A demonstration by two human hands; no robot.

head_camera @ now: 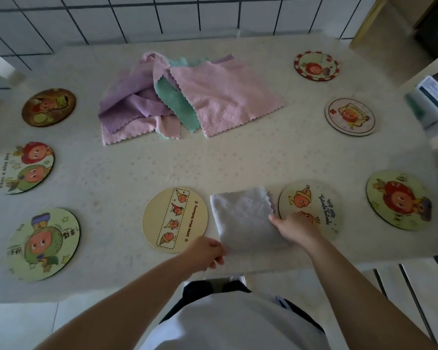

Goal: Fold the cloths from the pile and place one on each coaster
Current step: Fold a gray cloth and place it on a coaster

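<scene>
Both hands grip a folded white cloth (243, 218) at bottom centre: left hand (205, 252) pinching its near corner, right hand (292, 227) its right edge; keep edges aligned when lifting onto a coaster (174, 219).

Folded white cloth (243, 218) flat on table (238, 160), between cream coaster (174, 219) and star-hat coaster (311, 205). Left hand (205, 252) pinching near corner, right hand (295, 228) on right edge. Farther back, pile of pink, purple, green cloths (187, 97).
</scene>
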